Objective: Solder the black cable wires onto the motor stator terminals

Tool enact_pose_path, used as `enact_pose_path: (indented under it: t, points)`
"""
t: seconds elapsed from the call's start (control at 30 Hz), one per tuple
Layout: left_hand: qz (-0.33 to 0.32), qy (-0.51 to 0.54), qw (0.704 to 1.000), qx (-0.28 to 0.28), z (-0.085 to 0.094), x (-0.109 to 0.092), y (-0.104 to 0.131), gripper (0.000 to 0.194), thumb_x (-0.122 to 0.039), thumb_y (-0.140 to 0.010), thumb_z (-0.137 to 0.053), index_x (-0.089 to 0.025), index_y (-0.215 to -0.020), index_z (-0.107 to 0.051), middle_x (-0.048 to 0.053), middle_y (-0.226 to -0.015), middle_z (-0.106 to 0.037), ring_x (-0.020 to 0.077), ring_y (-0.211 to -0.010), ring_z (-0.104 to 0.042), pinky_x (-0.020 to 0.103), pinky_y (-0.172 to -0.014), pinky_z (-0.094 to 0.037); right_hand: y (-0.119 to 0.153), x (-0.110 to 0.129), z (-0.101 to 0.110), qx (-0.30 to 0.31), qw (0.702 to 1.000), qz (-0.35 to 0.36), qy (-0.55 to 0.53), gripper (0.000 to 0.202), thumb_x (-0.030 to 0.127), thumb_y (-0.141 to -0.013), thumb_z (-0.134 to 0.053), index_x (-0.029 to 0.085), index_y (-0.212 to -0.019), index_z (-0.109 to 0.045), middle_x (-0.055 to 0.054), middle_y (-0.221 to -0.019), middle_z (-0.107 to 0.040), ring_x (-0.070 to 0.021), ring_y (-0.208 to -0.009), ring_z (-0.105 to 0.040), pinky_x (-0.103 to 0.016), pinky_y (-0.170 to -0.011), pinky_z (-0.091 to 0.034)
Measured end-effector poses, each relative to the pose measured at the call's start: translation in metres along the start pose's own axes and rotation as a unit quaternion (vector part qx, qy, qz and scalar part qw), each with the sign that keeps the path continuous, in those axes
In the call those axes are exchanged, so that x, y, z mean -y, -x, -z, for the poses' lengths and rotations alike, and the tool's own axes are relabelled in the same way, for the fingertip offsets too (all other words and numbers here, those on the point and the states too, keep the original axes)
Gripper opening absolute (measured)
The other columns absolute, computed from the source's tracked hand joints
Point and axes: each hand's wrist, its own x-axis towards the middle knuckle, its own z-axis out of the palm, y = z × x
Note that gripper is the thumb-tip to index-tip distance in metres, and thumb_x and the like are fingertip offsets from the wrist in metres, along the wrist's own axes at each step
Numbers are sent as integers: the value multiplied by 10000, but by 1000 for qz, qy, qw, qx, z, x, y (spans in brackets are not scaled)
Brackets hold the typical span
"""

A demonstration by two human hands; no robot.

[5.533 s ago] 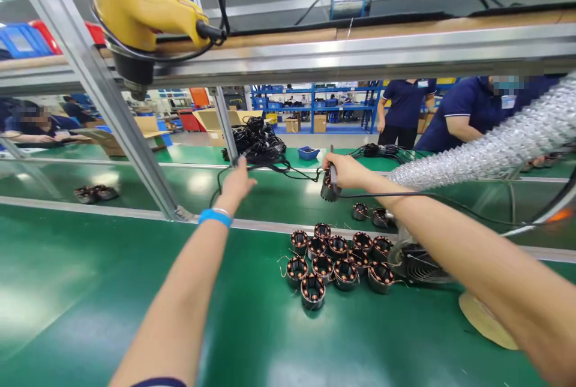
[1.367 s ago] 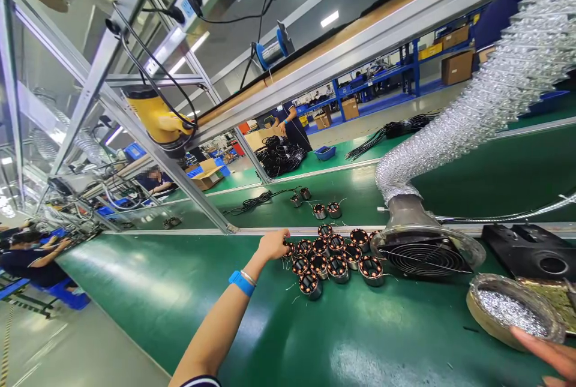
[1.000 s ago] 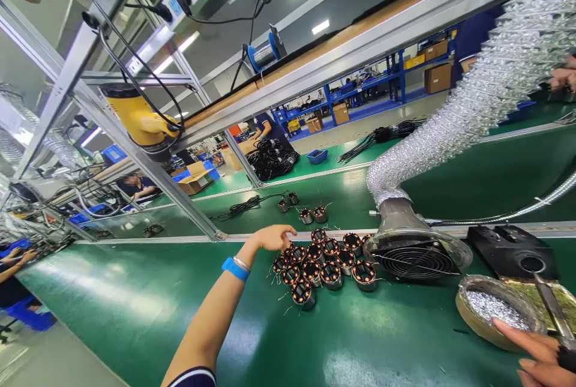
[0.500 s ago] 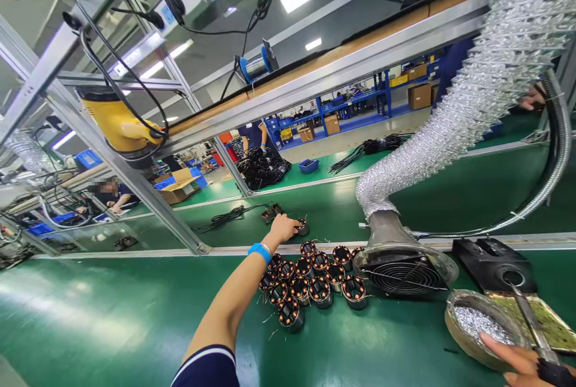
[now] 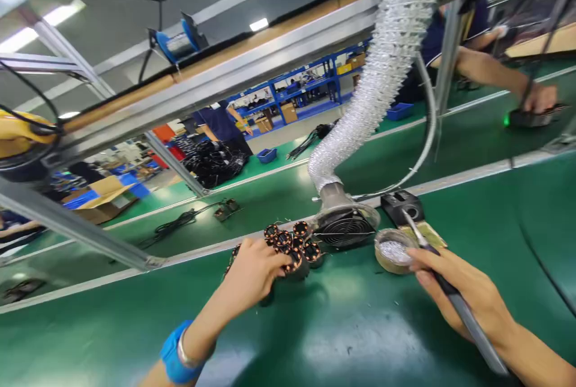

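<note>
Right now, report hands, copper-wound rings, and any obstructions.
Left hand gripping a copper-wound ring, lift unclear. Right hand holding soldering iron, tip at its stand. Fan close beside other rings; round dish between hands.

A factory workshop is showing: copper-wound cores (image 5: 312, 253) are crowding a long green bench (image 5: 351, 333) near the centre, a foil duct (image 5: 378, 69) is running down from the top to a fan (image 5: 345, 229), and blue racks (image 5: 279, 96) are standing in the background.

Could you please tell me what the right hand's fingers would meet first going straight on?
Probably the round dish: the right hand has its fingertips pointing at that rim, though depth is unclear.
</note>
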Motion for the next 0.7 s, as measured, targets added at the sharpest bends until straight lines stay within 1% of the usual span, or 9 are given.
enact_pose_path:
  t: [0.07,0.13,0.2,0.27,0.33,0.37,0.5,0.57,0.7]
  points:
    - [-27,17,1000,2,-21,-22,3,259,-203,-934,-512,-340,-1024,-713,23,-863,-704,213,-904,-536,384,-777,-274,-1,-3,12,3,1000,-10,28,418,220,-964,-499,299,-1374,-503,-23,-776,-626,-177,-653,-622,-293,-559,-534]
    - [-35,17,999,-8,-42,-34,5,260,-196,-940,-504,-331,-1026,-709,31,-849,-690,214,-884,-530,387,-776,-275,12,-9,19,7,998,-12,56,411,244,-970,-495,289,-1378,-509,-36,-824,-604,-170,-682,-605,-277,-564,-519]
    - [-30,6,999,-20,-59,-37,8,256,-183,-937,-509,-321,-1003,-714,38,-834,-680,216,-862,-526,389,-774,-279,30,-15,21,26,997,-2,74,393,250,-965,-506,279,-1355,-540,-46,-879,-588,-160,-718,-601,-261,-583,-522]
    - [-21,-15,999,-26,-71,-35,11,255,-164,-928,-515,-310,-971,-720,42,-823,-678,222,-855,-530,394,-780,-284,45,-20,19,71,994,4,83,357,252,-956,-518,269,-1306,-588,-45,-894,-570,-143,-713,-587,-244,-585,-523]
    - [-7,-40,999,-34,-79,-32,14,270,-155,-931,-504,-303,-977,-725,47,-826,-685,230,-858,-539,400,-788,-291,52,-26,17,100,992,-20,80,319,267,-947,-529,268,-1247,-636,-32,-863,-550,-133,-689,-569,-238,-579,-517]
    - [0,-52,998,-40,-82,-30,15,283,-152,-934,-497,-304,-993,-728,50,-829,-689,234,-861,-543,402,-792,-295,52,-29,18,99,991,-42,77,304,274,-944,-530,268,-1223,-652,-26,-847,-542,-133,-686,-566,-243,-588,-516]
    - [22,-87,994,-69,-87,-29,18,337,-128,-929,-485,-317,-1041,-740,59,-830,-703,240,-858,-562,405,-798,-320,32,-54,21,42,988,-121,81,297,296,-958,-488,225,-1202,-643,-38,-866,-546,-156,-772,-598,-294,-707,-532]
    - [34,-101,990,-89,-89,-30,18,348,-125,-931,-478,-315,-1041,-748,65,-835,-711,246,-860,-579,410,-803,-336,21,-70,19,32,985,-147,87,293,309,-956,-478,203,-1188,-622,-52,-903,-571,-170,-824,-610,-317,-759,-533]
    - [56,-117,981,-141,-98,-29,25,363,-153,-931,-477,-307,-1140,-731,83,-897,-727,276,-877,-617,427,-802,-392,6,-104,2,45,976,-191,93,242,372,-934,-551,177,-1066,-607,-28,-847,-595,-153,-733,-593,-306,-692,-529]
